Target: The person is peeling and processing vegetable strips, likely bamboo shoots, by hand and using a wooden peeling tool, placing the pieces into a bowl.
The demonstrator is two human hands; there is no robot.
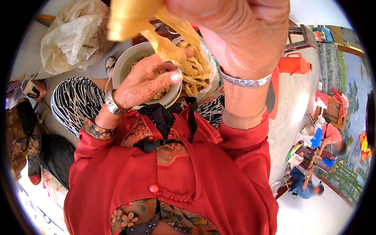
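My right hand, with a silver bangle on its wrist, is raised close to the camera and grips a thin yellow ribbon-like strip; its fingertips are cut off by the top edge. From it, folds of the strip hang down to my left hand, which wears a metal watch. There the strip crosses over the index finger, while the thumb stands apart. Beneath my left hand is a white bucket with pale pieces in it. A plastic-lined container beside it holds more long strips.
A translucent woven sack stands at upper left, a black bag at lower left. On the right are an orange thermos flask, a wooden stool and two people seated at a low table.
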